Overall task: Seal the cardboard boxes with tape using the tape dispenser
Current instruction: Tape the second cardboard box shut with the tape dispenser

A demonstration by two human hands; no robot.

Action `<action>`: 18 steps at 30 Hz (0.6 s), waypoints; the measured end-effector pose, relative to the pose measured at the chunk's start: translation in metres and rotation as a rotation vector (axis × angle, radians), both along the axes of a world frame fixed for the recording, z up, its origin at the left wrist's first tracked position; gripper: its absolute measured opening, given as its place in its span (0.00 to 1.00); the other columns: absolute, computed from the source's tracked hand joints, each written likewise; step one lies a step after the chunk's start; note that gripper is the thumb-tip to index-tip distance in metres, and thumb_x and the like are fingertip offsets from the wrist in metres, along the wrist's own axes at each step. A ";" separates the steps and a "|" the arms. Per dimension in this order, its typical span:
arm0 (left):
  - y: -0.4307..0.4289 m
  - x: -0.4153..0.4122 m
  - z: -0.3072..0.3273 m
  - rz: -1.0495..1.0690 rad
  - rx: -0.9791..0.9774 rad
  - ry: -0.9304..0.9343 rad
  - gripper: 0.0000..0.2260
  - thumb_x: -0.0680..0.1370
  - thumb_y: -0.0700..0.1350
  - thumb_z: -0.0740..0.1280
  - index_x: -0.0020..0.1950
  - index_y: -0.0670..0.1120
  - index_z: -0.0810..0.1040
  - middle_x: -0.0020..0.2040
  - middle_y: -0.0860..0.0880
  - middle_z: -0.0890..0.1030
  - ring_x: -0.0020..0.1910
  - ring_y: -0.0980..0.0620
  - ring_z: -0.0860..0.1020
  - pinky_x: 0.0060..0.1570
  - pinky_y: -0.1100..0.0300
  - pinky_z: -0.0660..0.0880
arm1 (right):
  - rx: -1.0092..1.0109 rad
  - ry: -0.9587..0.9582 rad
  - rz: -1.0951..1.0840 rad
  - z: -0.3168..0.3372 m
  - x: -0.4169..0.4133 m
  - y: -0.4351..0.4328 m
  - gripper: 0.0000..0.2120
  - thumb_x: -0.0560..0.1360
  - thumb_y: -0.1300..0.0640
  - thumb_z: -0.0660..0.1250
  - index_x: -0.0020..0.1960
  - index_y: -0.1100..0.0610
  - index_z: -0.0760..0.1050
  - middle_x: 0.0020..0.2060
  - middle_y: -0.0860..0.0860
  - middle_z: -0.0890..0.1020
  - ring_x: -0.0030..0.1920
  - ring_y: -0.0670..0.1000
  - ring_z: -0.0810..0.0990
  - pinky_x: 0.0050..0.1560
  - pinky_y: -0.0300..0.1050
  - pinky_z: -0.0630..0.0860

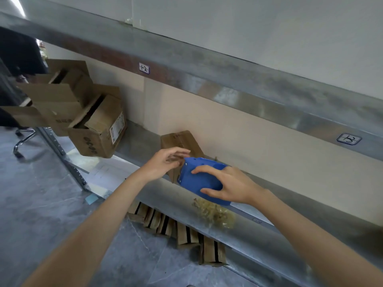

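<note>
The fingers of my right hand wrap over the blue tape dispenser, thumb beneath, holding it firmly. Just beyond its nose stands the small cardboard box, on the shelf. The fingers of my left hand are loosely curved and blurred beside that nose. I cannot tell whether they pinch a tape end. I'd pin the tape down on the box first, then draw the dispenser flat and steady along the seam. Both wrists are near straight, palms down, forearms reaching in from below.

Bare forearms, bare hands
</note>
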State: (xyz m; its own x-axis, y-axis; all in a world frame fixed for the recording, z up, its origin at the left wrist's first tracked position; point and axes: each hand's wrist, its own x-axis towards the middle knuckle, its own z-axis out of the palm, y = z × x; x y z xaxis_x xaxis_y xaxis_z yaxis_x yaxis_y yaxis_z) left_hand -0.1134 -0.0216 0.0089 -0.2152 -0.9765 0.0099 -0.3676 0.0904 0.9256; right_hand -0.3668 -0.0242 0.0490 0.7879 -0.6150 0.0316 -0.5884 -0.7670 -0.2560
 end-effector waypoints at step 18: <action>0.013 -0.005 -0.003 0.046 0.211 0.187 0.05 0.82 0.35 0.61 0.53 0.41 0.76 0.51 0.46 0.83 0.52 0.52 0.81 0.54 0.61 0.78 | 0.035 0.077 0.093 0.000 0.004 0.008 0.24 0.78 0.35 0.61 0.71 0.34 0.59 0.32 0.49 0.72 0.29 0.44 0.67 0.34 0.35 0.63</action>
